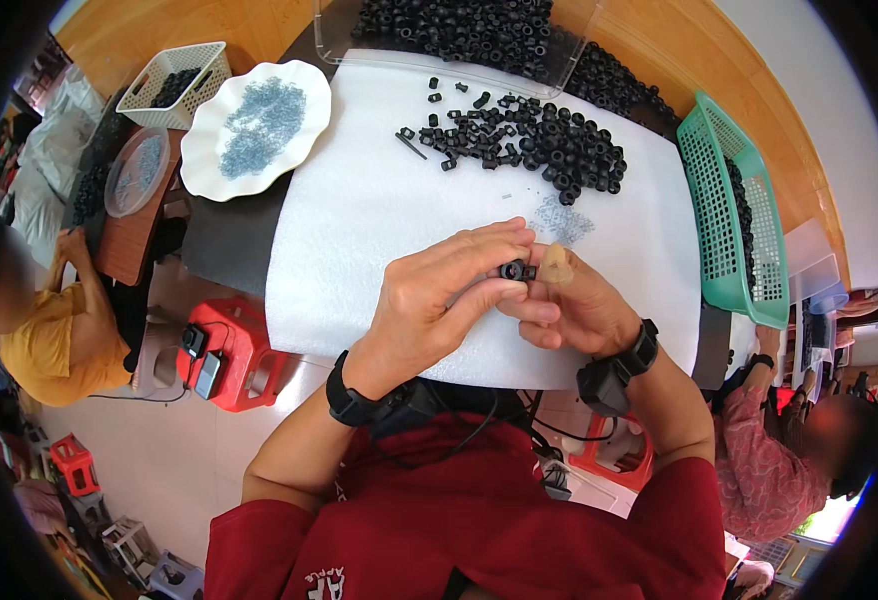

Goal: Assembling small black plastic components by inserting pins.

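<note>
My left hand (424, 300) pinches a small black plastic part (513, 270) between thumb and fingers, its round open end facing up. My right hand (591, 308) meets it from the other side, fingers curled and closed at the part's right end. A tan rubber finger cot (556, 264) covers one of the right fingertips. Just beyond the hands lies a little heap of tiny pale blue-grey pieces (565, 220) on the white foam sheet (349, 240). Farther off is a loose pile of black plastic parts (559, 145), some round and some narrower.
A clear bin (329, 45) of black parts stands at the back. To the left are a white scalloped plate (204, 150) of pale pieces and a white basket (209, 65). A green basket (714, 200) borders the right side. People sit at left and right.
</note>
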### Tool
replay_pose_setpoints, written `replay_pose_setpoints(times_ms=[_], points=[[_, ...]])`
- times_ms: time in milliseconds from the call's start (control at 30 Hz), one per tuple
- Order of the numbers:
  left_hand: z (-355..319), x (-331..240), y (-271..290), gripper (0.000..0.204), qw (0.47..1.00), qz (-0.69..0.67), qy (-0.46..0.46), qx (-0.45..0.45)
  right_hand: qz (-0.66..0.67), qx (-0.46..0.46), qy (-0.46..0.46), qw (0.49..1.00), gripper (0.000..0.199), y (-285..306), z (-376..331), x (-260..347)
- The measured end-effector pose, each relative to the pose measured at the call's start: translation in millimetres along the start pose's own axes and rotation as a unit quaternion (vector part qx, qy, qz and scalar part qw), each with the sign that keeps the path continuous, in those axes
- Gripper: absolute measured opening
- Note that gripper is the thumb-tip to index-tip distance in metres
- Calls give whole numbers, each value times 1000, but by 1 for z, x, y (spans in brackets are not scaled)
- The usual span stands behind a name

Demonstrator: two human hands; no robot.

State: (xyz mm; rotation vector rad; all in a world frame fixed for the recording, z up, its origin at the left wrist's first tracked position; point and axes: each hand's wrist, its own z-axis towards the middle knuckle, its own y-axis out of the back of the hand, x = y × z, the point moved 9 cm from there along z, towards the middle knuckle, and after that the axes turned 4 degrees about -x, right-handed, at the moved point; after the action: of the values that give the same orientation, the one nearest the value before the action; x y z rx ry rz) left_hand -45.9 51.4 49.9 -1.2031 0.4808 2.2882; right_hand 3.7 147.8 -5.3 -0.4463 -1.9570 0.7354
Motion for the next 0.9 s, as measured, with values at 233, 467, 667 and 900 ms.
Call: replay_pose_setpoints(times_ms=[233, 467, 667, 900], points=[[2, 0, -1, 28, 1000, 11, 12, 9, -22, -20, 15, 999, 37, -4, -1, 2], [3, -6, -4, 32, 1000, 4, -3, 13, -54, 6, 36, 998, 40, -9, -6, 6], [-1, -13, -7, 34, 995, 77, -59, 2, -74, -2, 70, 995, 37, -14, -9, 3], [-4, -19, -5, 32, 989, 107, -104, 0, -70, -50, 50, 995, 34, -15, -11, 1]])
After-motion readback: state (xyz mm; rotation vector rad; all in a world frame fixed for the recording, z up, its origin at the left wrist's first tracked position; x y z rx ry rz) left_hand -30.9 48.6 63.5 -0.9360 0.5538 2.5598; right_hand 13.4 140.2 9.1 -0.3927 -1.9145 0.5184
